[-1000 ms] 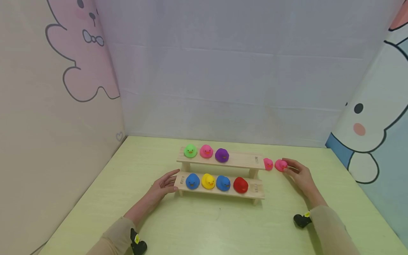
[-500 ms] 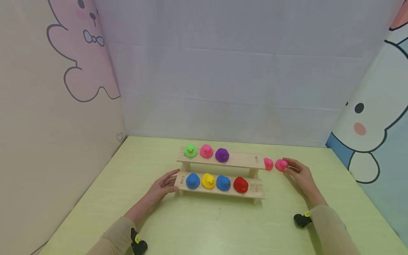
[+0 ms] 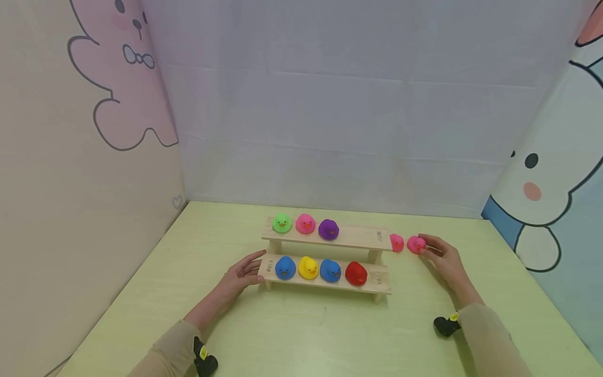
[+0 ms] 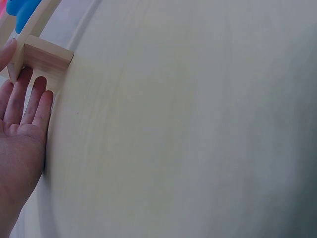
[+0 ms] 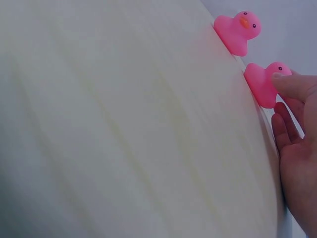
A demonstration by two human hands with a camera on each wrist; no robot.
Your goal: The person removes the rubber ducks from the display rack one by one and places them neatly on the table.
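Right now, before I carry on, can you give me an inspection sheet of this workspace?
Surface: pale green table, bare in front of the rack.
Job's things: two pink ducks on the table right of the rack, the outer pink duck and the inner pink duck.
Clutter: two-tier wooden rack with green, pink and purple ducks on top, blue, yellow, blue and red ducks below.
Grips: right hand touches the outer pink duck with thumb and fingertips; left hand lies flat against the rack's left end.
Cables: nothing seen.
Surroundings: cartoon-printed panels left and right, plain lilac backdrop.
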